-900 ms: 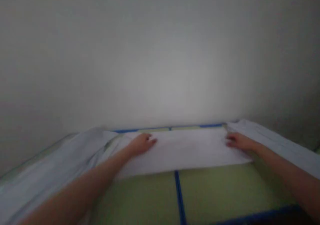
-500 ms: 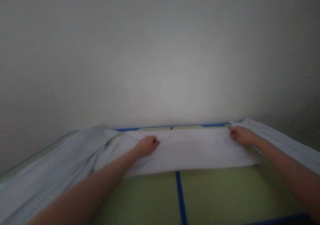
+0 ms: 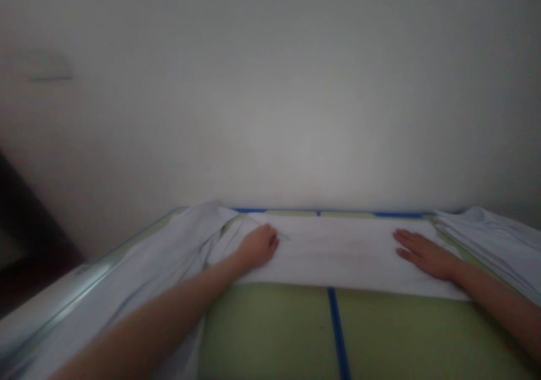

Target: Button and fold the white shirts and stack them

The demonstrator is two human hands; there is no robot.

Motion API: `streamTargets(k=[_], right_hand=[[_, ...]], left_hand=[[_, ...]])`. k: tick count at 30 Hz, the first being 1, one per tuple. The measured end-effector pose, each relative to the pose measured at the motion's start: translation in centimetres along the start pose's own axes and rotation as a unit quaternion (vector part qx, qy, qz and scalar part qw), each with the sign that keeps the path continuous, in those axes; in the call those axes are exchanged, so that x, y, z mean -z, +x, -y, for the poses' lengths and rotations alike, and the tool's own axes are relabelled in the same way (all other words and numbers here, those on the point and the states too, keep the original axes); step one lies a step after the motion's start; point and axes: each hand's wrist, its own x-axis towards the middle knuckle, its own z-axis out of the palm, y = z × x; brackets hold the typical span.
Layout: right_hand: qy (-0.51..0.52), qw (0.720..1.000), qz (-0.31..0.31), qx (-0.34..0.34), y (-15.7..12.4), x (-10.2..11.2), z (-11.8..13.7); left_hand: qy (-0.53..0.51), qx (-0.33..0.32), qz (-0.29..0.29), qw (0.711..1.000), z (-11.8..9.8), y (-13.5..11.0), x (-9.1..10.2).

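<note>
Toward the far edge of the surface [image 3: 262, 335] we have room above the flat cloth [image 3: 333, 253]; the left-edge fabric heap [image 3: 160, 267], right-edge fabric heap [image 3: 502, 244] and wall [image 3: 296, 98] behind hem us in.

the wall [image 3: 291, 104] is dimly lit, the view blurry.

Middle cloth across the far edge, one cloth to either side

The middle cloth [image 3: 329, 256] lies crosswise just before the far edge of the surface [image 3: 262, 335], with the wall [image 3: 296, 87] behind. The left cloth [image 3: 160, 256] runs down the left edge; the right cloth [image 3: 499, 242] lies toward the right. The left hand [image 3: 260, 246] is over the middle cloth's left end, the right hand [image 3: 426, 256] on its right end. From its near edge, a strip [image 3: 338, 335] runs nearward.
</note>
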Motion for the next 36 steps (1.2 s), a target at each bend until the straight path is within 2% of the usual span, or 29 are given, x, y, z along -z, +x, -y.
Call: streamTargets(k=[2, 3, 7, 13, 18, 21, 24, 26, 28, 30, 33, 36], right_hand=[[0.001, 1.000, 0.003, -0.002, 0.0, 0.1, -0.2], [0.004, 1.000, 0.002, -0.003, -0.1, 0.1, -0.2], [0.023, 1.000, -0.007, -0.005, -0.9, 0.2, -0.5], [-0.010, 0.999, -0.008, -0.034, -3.4, 0.0, -3.0], [-0.056, 0.998, 0.003, -0.028, -4.0, 0.5, -5.2], [-0.055, 0.998, -0.022, -0.034, -2.8, 1.9, -3.3], [-0.016, 0.999, -0.033, 0.024, -1.2, 3.2, 1.5], [0.003, 0.998, -0.028, 0.063, -0.5, 3.3, 4.6], [0.007, 0.998, -0.017, 0.056, -0.2, 2.5, 5.9], [0.006, 1.000, -0.004, 0.024, -0.2, 1.2, 5.1], [0.010, 1.000, -0.010, -0.022, -0.9, -0.8, 1.2], [0.019, 0.998, -0.033, -0.049, -1.9, -1.6, -2.5]], left_hand=[[0.000, -0.032, -0.005, 0.999, 2.1, -1.0, 0.3], [-0.002, -0.040, 0.011, 0.999, 3.0, -1.3, 0.3], [-0.003, -0.040, 0.118, 0.992, 5.1, -2.4, -0.1], [0.001, -0.037, 0.141, 0.989, 4.0, -4.0, 0.1], [-0.009, -0.054, 0.176, 0.983, 2.4, -6.2, 2.2], [-0.017, -0.061, 0.168, 0.984, 1.5, -7.6, 4.0], [-0.031, -0.060, 0.156, 0.985, 0.6, -9.2, 5.1], [-0.039, -0.066, 0.161, 0.984, 0.2, -10.1, 5.2], [-0.038, -0.070, 0.162, 0.984, 0.1, -11.0, 5.1], [-0.031, -0.071, 0.156, 0.985, 0.4, -11.7, 4.9], [-0.022, -0.076, 0.152, 0.985, 1.2, -12.6, 5.1], [-0.014, -0.088, 0.153, 0.984, 2.2, -13.5, 5.6]])
